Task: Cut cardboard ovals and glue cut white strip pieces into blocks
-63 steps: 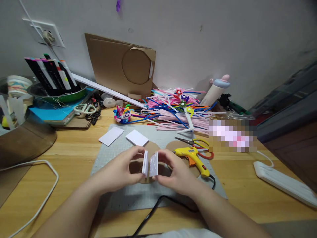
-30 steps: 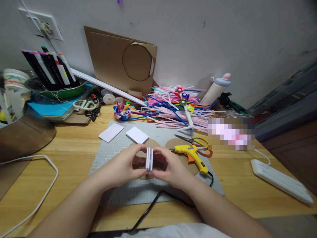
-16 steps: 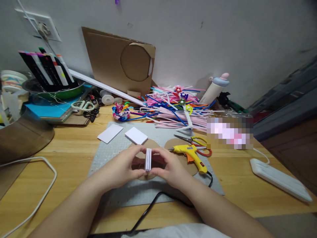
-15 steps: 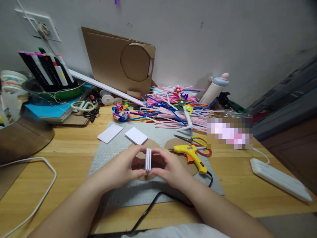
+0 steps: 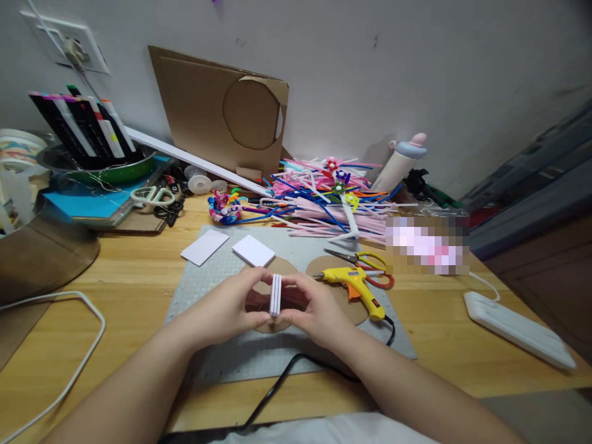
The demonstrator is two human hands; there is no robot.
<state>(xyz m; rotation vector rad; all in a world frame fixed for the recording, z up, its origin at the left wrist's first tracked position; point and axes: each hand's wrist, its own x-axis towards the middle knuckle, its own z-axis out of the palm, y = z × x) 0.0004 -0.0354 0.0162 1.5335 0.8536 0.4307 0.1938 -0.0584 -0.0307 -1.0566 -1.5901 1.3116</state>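
Observation:
Both hands press a small stack of white foam-board pieces (image 5: 275, 295) together, held on edge above a grey cutting mat (image 5: 217, 271). My left hand (image 5: 231, 308) pinches the stack from the left, and my right hand (image 5: 317, 308) pinches it from the right. Under the hands lies a brown cardboard disc (image 5: 287, 268). Two more white rectangles (image 5: 253, 250) lie flat on the mat beyond the hands.
A yellow glue gun (image 5: 354, 285) rests on a second cardboard disc right of the hands, its black cord (image 5: 272, 398) running toward me. Scissors (image 5: 365, 265), a pile of pipe cleaners (image 5: 324, 203), a cardboard sheet (image 5: 217, 117), a power strip (image 5: 518, 330) and a white cable (image 5: 69, 370) surround the mat.
The two white pieces, held apart at first, have been brought together and are now pressed into one stack between both hands.

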